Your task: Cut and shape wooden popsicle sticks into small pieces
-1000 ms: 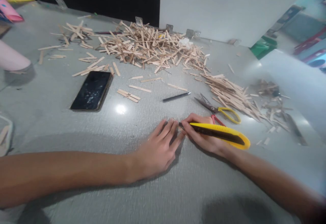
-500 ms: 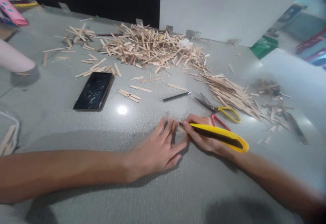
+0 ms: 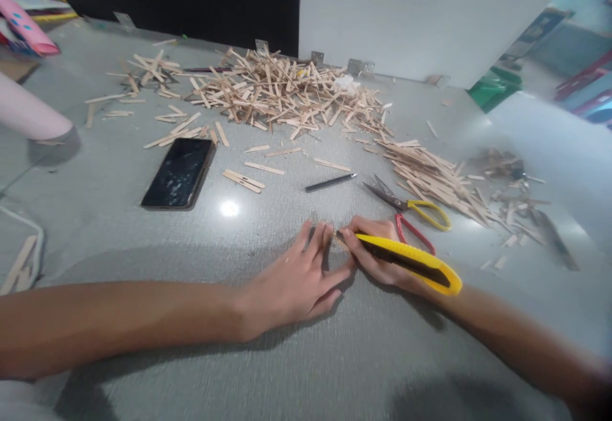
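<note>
- Bottom centre of the frame, on the grey table (image 3: 306,357): left hand (image 3: 299,277) lies flat, fingers spread and closed on nothing. Its fingertips press down just beside a small stick piece (image 3: 337,241), which is mostly hidden.
- Right hand (image 3: 377,256), grip closed tight around a yellow utility knife (image 3: 414,263), index finger along the top.
- Knife long axis runs from lower right up to the left. The tip points at the left fingertips and touches or nearly touches the stick piece; the blade is too small to see.
- Judgement: the left fingers should stay clear of the blade line, with the piece pinned flat and the cut made with short light strokes, not one hard push.
- Upper right of the hands: scissors (image 3: 415,212). Above them: pen (image 3: 331,182).
- Left of centre: phone (image 3: 179,172).
- Top centre: big stick pile (image 3: 282,92).
</note>
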`<act>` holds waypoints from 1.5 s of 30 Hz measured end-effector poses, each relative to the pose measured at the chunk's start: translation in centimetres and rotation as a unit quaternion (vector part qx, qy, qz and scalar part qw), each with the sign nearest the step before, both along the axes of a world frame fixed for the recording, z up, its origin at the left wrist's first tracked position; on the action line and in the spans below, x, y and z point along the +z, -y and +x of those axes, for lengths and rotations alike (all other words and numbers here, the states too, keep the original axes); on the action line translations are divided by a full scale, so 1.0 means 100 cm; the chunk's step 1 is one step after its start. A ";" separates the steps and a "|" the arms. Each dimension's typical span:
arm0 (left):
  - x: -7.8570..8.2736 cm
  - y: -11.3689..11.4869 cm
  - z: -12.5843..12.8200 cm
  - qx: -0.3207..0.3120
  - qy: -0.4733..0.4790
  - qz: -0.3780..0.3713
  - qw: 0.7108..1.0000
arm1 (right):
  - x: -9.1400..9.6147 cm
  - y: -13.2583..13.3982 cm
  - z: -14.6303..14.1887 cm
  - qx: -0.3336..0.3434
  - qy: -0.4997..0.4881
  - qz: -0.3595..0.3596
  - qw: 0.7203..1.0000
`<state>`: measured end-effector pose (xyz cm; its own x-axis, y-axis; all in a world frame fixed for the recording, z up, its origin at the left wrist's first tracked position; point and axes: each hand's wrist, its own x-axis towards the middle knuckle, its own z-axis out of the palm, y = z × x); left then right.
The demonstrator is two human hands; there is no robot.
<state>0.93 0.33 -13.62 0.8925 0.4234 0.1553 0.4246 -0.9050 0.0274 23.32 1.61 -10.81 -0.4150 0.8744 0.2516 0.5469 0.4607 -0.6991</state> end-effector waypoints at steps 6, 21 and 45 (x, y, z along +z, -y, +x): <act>0.003 0.001 0.000 0.005 -0.015 -0.011 1.000 | -0.002 0.000 0.002 0.015 -0.006 0.011 1.000; 0.010 0.001 0.001 0.014 -0.069 -0.028 0.997 | 0.004 -0.001 0.001 0.015 0.002 0.023 1.000; -0.002 0.000 -0.002 -0.009 -0.029 0.023 0.999 | -0.010 0.001 0.011 -0.037 -0.019 0.010 0.999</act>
